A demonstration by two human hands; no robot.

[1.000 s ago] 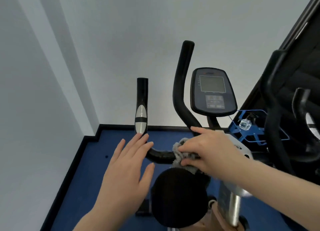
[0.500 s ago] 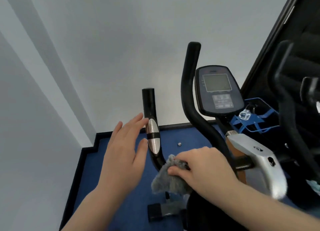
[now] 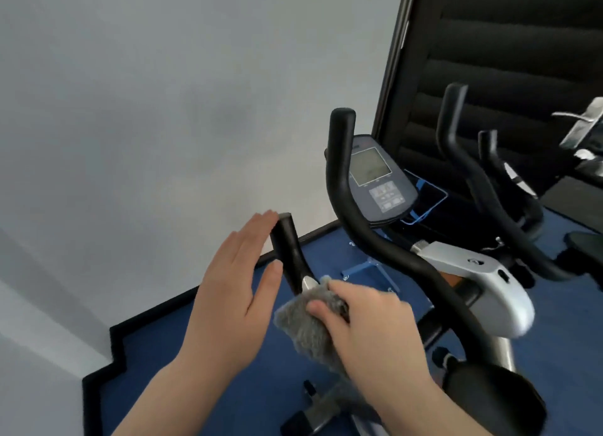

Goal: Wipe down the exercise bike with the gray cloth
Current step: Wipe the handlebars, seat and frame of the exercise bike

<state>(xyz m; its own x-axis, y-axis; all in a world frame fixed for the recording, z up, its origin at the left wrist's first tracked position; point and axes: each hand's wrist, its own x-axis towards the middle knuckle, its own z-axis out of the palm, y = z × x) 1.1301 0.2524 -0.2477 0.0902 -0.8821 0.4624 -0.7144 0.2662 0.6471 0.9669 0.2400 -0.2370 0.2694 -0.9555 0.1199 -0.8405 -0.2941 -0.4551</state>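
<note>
In the lower centre of the frame, the right hand (image 3: 372,331) clenches the gray cloth (image 3: 306,324) around the exercise bike's left handlebar (image 3: 290,249), just below its silver pulse sensor (image 3: 308,282), probably to rub the grip; the left hand (image 3: 235,292) is flat and unclenched, fingertips touching the bar's top end, seemingly steadying it; right of centre, the console (image 3: 378,177) shows a blank screen; its lettering is too blurred to read.

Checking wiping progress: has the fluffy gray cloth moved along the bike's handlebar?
Yes. The fluffy gray cloth went from the black handlebar's lower bend up to its silver sensor band.
</note>
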